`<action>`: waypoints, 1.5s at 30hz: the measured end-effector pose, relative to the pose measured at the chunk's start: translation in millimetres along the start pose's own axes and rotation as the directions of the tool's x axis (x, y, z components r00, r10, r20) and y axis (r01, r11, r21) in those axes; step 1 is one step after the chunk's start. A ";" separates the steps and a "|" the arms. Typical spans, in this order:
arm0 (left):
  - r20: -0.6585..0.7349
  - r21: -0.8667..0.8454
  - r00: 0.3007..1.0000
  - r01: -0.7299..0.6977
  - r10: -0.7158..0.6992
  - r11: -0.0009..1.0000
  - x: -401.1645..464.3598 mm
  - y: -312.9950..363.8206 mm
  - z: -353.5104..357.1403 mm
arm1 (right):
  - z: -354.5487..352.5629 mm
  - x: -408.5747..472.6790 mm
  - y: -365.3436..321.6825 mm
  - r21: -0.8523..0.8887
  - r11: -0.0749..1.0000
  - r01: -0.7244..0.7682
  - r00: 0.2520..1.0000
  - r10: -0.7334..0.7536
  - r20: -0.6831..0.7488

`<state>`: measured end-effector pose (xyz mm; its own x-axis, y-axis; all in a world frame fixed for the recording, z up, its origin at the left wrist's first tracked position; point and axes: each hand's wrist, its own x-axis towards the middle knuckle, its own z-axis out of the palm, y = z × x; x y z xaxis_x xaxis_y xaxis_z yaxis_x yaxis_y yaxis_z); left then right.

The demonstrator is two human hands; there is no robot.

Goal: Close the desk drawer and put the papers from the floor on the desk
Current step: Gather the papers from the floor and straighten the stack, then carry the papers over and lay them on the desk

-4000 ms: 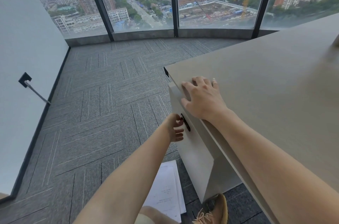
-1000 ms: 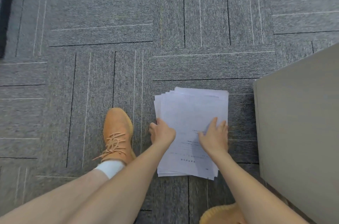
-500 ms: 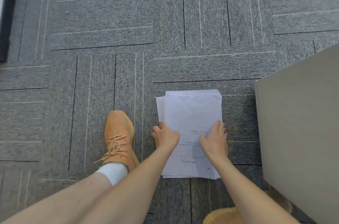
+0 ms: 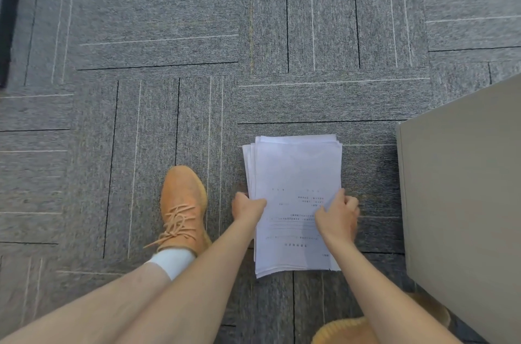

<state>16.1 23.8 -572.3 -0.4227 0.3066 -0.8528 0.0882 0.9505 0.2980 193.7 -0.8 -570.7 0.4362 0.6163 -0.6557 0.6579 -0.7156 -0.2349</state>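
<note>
At the far left edge of the frame a dark strip [image 4: 8, 16] runs down from the upper corner, and grey carpet tiles [image 4: 158, 19] with thin light and dark lines fill most of the view. Left of centre stands one orange laced shoe [image 4: 182, 207] with a white sock [image 4: 172, 260] above it; a second orange shoe [image 4: 342, 331] shows only in part at the bottom edge, right of centre. Two bare forearms reach up from the bottom of the frame. The left hand [image 4: 248, 207] is curled around the left edge of the papers [image 4: 296, 171], thumb lying on the top sheet and the other fingers tucked out of sight below the edge, so it appears to pinch the stack. The right hand [image 4: 337, 216] grips the right edge, its fingers [image 4: 339, 197] bent and close together on the top sheet. The papers are one loose stack of white printed sheets, their number too fine to count, lying on the carpet in the centre-right of the frame, between the two hands and extending beyond them toward the top. Just right of the stack, apart from it, rises the beige desk [image 4: 462, 202], filling the right edge.
</note>
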 end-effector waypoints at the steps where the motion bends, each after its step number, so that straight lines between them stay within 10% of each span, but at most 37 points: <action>1: 0.030 -0.027 0.999 0.031 -0.030 0.999 1.9 -2.4 0.5 | -0.3 0.9 -0.5 -0.014 1.000 0.002 1.000 -0.002 0.003; 14: 0.197 0.033 0.952 -0.246 0.235 0.969 -8.3 3.7 -26.3 | -13.8 11.9 1.2 0.220 0.975 0.019 0.991 -0.048 0.125; 20: 0.305 -0.053 0.926 -0.215 0.221 0.975 -25.7 36.8 -56.4 | -49.1 -0.2 -14.7 0.546 0.798 -0.255 0.895 -0.019 0.446; 29: 0.315 -0.022 0.866 -0.402 0.388 0.915 -150.4 142.8 -133.6 | -191.1 -96.1 -104.6 0.627 0.776 0.067 0.967 -0.205 0.151; 45: 0.264 -0.344 0.134 -0.912 0.955 0.223 -633.5 213.2 -323.6 | -538.8 -523.4 -108.0 0.512 0.461 0.725 0.669 -0.292 -0.684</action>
<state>10.8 15.7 170.3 0.2657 0.9624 0.0566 0.0953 -0.0847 0.9918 225.1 -68.8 184.5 0.5192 0.8460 0.1209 0.3055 -0.0516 -0.9508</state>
